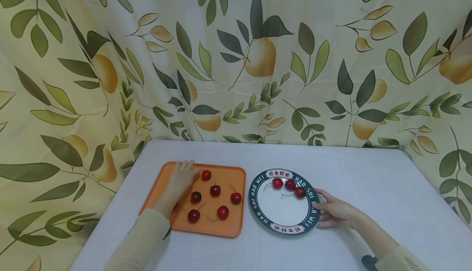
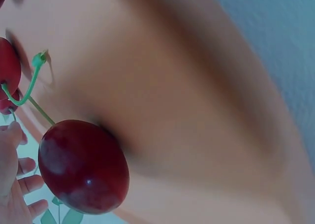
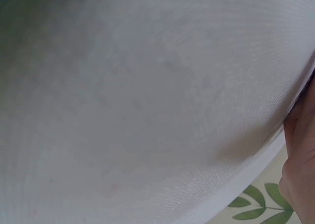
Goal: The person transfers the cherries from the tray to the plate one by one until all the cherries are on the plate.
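Six cherries (image 1: 215,190) lie on the orange tray (image 1: 236,226); three sit on the plate (image 1: 254,205). Left hand (image 1: 182,178) rests over the tray's far left, fingers relaxed, holding nothing, beside the rear cherry (image 1: 206,175). Right hand (image 1: 337,212) steadies the plate rim, fingers extended. Step judged: reaching to pick. Next needs a pinch on that cherry.
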Motion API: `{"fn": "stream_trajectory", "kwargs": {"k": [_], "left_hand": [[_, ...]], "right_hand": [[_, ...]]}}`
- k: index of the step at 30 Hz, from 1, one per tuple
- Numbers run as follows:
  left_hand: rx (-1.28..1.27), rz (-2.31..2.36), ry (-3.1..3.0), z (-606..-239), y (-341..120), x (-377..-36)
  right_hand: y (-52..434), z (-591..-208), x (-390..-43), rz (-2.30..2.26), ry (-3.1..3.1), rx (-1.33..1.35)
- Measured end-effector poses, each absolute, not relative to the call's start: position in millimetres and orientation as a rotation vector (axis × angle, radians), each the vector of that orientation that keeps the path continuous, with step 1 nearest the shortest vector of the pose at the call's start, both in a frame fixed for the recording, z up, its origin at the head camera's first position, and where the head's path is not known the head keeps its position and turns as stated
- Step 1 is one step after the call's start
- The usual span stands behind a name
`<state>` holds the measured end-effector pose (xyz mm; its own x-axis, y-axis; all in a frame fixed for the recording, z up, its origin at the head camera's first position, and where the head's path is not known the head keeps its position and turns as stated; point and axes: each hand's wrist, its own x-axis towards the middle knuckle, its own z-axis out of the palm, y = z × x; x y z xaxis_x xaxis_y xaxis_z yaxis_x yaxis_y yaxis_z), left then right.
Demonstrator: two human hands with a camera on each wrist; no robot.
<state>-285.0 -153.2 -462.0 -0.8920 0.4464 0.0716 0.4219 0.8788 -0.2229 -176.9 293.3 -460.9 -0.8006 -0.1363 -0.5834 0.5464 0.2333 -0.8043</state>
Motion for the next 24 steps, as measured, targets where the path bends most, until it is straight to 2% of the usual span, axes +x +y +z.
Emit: {"fn": "stream_trajectory", "kwargs": {"k": [14, 24], "left_hand": [[-0.762, 0.287, -2.884, -457, -147, -288], [-0.795, 0.309, -2.874, -440, -116, -289]], "right_hand": [[293, -462, -177, -1.608, 1.976, 0.394], [292, -462, -177, -1.606, 1.983, 0.401]]}}
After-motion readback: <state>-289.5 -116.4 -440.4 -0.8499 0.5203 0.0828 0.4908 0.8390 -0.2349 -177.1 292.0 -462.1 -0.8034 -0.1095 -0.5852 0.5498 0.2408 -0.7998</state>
